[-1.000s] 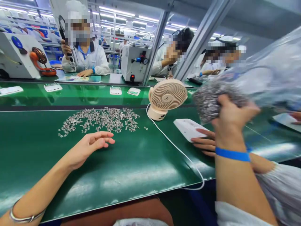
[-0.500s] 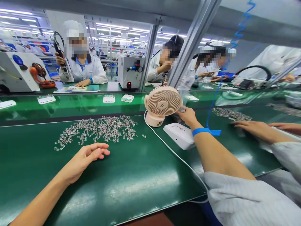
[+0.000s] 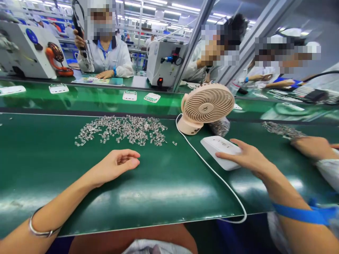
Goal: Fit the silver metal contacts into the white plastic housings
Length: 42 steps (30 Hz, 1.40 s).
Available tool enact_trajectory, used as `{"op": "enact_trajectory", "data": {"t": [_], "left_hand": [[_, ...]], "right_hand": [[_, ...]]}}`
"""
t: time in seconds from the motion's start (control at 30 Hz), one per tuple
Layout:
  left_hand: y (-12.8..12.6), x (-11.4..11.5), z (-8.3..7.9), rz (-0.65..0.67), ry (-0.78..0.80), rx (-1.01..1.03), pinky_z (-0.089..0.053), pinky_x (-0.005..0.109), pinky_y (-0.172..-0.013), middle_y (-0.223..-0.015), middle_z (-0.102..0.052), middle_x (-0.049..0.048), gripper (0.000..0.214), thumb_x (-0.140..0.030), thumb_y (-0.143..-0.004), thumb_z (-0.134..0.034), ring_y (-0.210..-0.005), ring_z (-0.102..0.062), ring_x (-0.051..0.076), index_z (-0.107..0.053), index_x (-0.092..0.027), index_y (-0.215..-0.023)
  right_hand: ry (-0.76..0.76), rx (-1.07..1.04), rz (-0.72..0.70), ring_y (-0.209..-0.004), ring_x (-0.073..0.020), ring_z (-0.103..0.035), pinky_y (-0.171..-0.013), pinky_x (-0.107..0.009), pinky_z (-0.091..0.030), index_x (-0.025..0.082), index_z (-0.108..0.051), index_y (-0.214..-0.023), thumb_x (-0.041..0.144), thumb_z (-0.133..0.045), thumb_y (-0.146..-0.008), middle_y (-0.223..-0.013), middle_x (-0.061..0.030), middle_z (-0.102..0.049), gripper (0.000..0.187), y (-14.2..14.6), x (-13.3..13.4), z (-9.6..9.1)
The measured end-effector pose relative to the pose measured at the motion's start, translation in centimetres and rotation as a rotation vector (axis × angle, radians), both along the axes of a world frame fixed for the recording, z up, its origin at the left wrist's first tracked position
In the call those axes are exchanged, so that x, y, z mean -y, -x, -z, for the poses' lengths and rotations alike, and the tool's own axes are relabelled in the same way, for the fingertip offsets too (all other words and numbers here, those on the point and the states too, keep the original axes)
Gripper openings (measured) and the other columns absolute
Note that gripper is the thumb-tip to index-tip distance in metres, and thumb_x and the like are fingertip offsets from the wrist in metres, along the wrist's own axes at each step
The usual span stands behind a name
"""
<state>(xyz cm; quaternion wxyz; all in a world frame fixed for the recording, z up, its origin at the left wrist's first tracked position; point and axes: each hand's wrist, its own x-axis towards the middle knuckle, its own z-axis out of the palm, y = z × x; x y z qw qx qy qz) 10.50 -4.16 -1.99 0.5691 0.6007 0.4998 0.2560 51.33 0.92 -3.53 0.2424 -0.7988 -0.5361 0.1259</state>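
Observation:
My left hand [image 3: 120, 164] hovers low over the green work surface, in front of a spread-out pile of small shiny metal pieces [image 3: 127, 128]. Its fingers are loosely curled with a gap to the thumb, and nothing shows in it. My right hand [image 3: 246, 155] has its thumb and forefinger around the right end of a white device box [image 3: 218, 146], which has small marks on top. The other fingers are hidden behind the hand. A beige fan [image 3: 208, 106] stands behind the box, partly covering a clear plastic bag [image 3: 221, 126] of small pieces.
The fan's white cable [image 3: 212, 174] curves across the surface to its front edge. Beyond it, a green conveyor [image 3: 97, 97] carries white housings with circuit boards. At right, a co-worker's hand [image 3: 312, 146] is at another pile [image 3: 283, 129]. Other people sit across the line.
My right hand has come back from behind the fan to the white box, uncovering the bag. My left hand has curled slightly. The view has shifted.

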Motion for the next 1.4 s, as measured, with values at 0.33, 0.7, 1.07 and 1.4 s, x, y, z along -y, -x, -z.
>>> {"op": "enact_trajectory", "data": {"t": [0.33, 0.7, 1.07, 1.4], "left_hand": [[-0.3, 0.2, 0.8, 0.004, -0.179, -0.099, -0.046, 0.036, -0.079, -0.095, -0.065, 0.0073, 0.050, -0.054, -0.069, -0.061, -0.083, -0.059, 0.020, -0.061, -0.016, -0.101], [-0.2, 0.8, 0.6, 0.077, -0.465, -0.378, -0.039, 0.045, -0.096, -0.128, -0.052, 0.0091, 0.082, -0.050, -0.055, -0.076, -0.110, -0.049, 0.026, -0.048, -0.020, -0.125], [-2.2, 3.9, 2.1, 0.287, -1.084, -0.856, -0.040, 0.052, -0.088, -0.134, -0.046, 0.0189, 0.035, -0.042, -0.070, -0.070, -0.119, -0.041, 0.039, -0.063, -0.012, -0.087], [-2.2, 4.7, 1.0, 0.577, -1.019, -0.690, -0.040, 0.047, -0.084, -0.145, -0.033, 0.0107, 0.053, -0.043, -0.073, -0.064, -0.117, -0.039, 0.036, -0.051, -0.024, -0.121]], "right_hand": [[0.163, 0.036, -0.615, -0.114, -0.0321, -0.049, -0.099, -0.046, -0.037, 0.017, -0.040, -0.134, 0.043, -0.065, -0.053, -0.132, -0.0134, -0.049, 0.088, 9.0, 6.7, -3.7], [0.047, 0.021, -0.895, -0.101, -0.0279, -0.058, -0.086, -0.042, -0.047, 0.016, -0.060, -0.115, 0.050, -0.063, -0.069, -0.112, -0.0113, -0.062, 0.058, 15.1, -0.5, -3.1], [0.104, 0.536, -0.682, -0.068, -0.0180, -0.054, -0.064, -0.028, -0.038, 0.011, -0.061, -0.077, 0.010, -0.043, -0.081, -0.076, -0.0102, -0.059, 0.018, 14.7, -2.0, 1.0], [-0.016, 0.492, -0.712, -0.074, -0.0218, -0.056, -0.068, -0.030, -0.041, 0.010, -0.064, -0.091, 0.005, -0.037, -0.078, -0.077, -0.0110, -0.057, 0.031, 15.0, -1.1, 0.7]]}}
